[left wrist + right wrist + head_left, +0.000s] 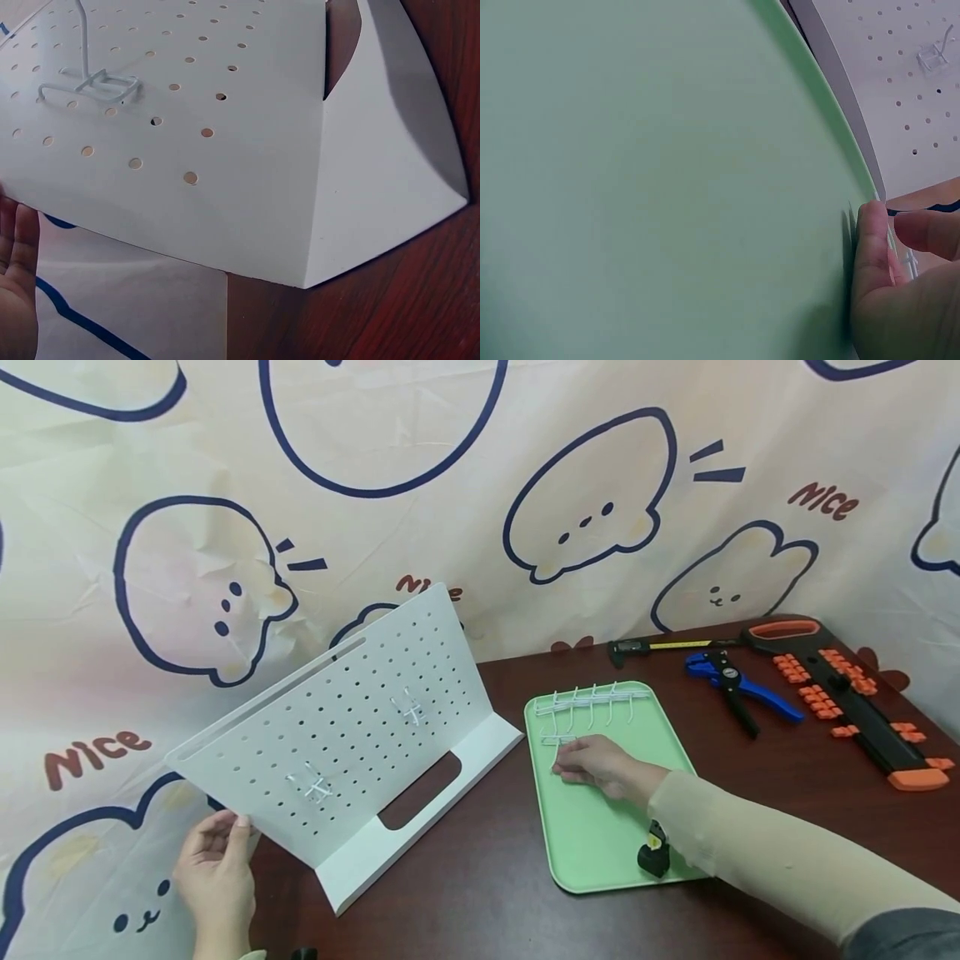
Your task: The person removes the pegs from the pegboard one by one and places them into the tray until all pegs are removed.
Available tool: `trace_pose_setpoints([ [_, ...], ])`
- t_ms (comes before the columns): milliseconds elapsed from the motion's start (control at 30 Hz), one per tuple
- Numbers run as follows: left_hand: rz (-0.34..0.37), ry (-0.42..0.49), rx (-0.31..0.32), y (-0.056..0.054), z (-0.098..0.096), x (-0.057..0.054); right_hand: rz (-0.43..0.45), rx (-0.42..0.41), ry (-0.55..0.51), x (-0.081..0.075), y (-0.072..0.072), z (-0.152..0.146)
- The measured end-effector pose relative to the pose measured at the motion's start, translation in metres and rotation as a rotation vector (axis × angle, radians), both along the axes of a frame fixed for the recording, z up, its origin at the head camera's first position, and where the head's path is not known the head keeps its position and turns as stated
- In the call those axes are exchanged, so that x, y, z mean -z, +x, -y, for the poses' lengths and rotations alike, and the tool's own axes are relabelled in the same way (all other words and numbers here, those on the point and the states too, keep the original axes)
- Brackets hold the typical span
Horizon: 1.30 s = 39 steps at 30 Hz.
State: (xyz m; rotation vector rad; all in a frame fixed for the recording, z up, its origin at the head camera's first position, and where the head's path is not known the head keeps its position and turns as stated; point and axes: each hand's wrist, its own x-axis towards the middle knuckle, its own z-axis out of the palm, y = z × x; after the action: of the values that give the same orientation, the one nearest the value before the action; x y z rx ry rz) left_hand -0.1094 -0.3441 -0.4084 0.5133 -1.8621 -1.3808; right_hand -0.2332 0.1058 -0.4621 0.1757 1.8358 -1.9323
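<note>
A white pegboard [360, 718] with a folded foot leans back on the dark table. Two white wire hooks, a left one [318, 787] and a right one [412, 710], sit in its holes. At the board's lower left edge, my left hand [217, 872] grips the side, thumb toward the front. My right hand [600, 764] is over the green tray [592, 852], pinching a white wire hook [557, 740] by its lower end. Several more hooks [592, 700] lie in a row along the tray's far end. In the right wrist view the fingers hide most of the held hook.
A small black object [654, 853] with a yellow mark lies in the tray under my right forearm. Right of the tray are blue-handled wire strippers [738, 683], a caliper [637, 647] and a long black-and-orange tool [847, 693]. A printed cloth [450, 535] hangs behind the table.
</note>
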Motion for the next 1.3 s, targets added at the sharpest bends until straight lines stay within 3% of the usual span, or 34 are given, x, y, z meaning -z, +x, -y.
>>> trace_pose_setpoints([
  [400, 0.010, -0.010, -0.008, 0.002, 0.000, 0.000, -0.011, 0.009, -0.024, 0.000, -0.010, -0.002],
  [533, 0.012, 0.015, -0.001, 0.002, -0.001, 0.001, -0.033, -0.043, 0.010, -0.002, -0.006, -0.005],
  [700, 0.020, -0.019, -0.012, 0.000, 0.000, 0.002, -0.083, -0.123, 0.076, -0.012, 0.001, -0.015],
  [900, 0.023, -0.039, -0.026, 0.000, 0.001, 0.002, -0.124, -0.187, 0.036, -0.021, 0.003, -0.016],
  [1067, 0.024, -0.034, -0.021, 0.000, 0.000, 0.000, -0.151, -0.230, -0.045, -0.036, 0.000, 0.008],
  [1300, 0.004, -0.004, -0.006, 0.002, 0.000, -0.002, -0.080, -0.261, -0.162, -0.074, -0.009, 0.075],
])
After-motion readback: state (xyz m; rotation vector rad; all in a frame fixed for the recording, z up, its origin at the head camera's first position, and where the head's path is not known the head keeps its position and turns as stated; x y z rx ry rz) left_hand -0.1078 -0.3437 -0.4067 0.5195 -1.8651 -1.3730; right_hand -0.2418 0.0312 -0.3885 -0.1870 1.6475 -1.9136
